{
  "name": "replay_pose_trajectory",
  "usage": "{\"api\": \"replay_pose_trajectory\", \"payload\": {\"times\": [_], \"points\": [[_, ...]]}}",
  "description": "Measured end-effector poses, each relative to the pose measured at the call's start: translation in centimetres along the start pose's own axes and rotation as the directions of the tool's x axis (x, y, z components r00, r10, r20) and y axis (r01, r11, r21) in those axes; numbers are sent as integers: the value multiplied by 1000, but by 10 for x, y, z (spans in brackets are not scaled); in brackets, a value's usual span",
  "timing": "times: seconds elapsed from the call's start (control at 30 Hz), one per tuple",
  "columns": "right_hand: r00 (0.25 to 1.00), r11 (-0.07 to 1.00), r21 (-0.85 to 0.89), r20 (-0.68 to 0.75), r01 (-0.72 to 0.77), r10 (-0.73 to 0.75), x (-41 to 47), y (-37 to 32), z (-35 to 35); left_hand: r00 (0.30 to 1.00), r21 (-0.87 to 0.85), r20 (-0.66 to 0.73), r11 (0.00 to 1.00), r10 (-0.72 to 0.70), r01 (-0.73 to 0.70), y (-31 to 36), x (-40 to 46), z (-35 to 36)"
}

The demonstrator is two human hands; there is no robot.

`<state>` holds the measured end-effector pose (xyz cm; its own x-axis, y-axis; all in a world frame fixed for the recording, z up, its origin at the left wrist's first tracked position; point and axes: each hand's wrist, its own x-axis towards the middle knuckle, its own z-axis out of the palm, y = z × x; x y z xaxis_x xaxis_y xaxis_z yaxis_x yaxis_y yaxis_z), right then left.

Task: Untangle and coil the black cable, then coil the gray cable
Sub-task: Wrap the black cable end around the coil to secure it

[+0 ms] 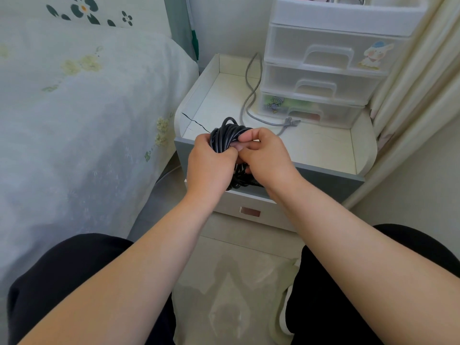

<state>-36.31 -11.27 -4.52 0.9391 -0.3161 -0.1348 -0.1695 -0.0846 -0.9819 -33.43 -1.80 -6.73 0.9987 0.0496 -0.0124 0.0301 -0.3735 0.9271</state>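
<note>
A small bedroom corner: a white nightstand (321,145) with a raised rim stands between a bed with a pale floral cover (82,115) and cream curtains (418,78); at the back of its top sits a translucent plastic drawer unit (321,70), whose fronts carry cartoon stickers, a rabbit-like figure on the upper drawer and a small character on the lowest; no lettering or brand can be read on them or anywhere else. The black cable (227,136) is gathered in a bundle of loops held above the front edge of the nightstand, over its slightly open drawer (249,202); the left hand (209,165) is curled around the loops from the left, fingers closed on them; the right hand (266,155) grips the same bundle from the right, thumb and fingertips pinching strands near the top. The gray cable (251,95) lies loose and uncoiled on the nightstand top, winding from the back wall down beside the drawer unit, its plug end (292,122) resting just behind the hands. Black-clad knees show below.
</note>
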Motion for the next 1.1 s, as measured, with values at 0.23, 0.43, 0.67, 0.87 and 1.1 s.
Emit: {"api": "replay_pose_trajectory", "payload": {"times": [0.23,0.43,0.67,0.87,1.1], "points": [[981,804,-569,169,173,-92,-6,-13,-19,999,70,34,997,-23,21,0,4,-7],[953,434,-849,276,302,-124,-12,-18,-27,990,258,126,961,64,-95,-2,2,-6],[878,318,-823,400,470,-263,5,-19,-46,949,519,291,814,118,-261,-5,2,-8],[782,375,-688,517,622,-349,14,-13,-54,885,540,447,749,130,-383,-7,2,-19],[714,342,-630,656,697,-245,4,14,-45,643,482,765,622,45,-617,-11,3,-38]]}}
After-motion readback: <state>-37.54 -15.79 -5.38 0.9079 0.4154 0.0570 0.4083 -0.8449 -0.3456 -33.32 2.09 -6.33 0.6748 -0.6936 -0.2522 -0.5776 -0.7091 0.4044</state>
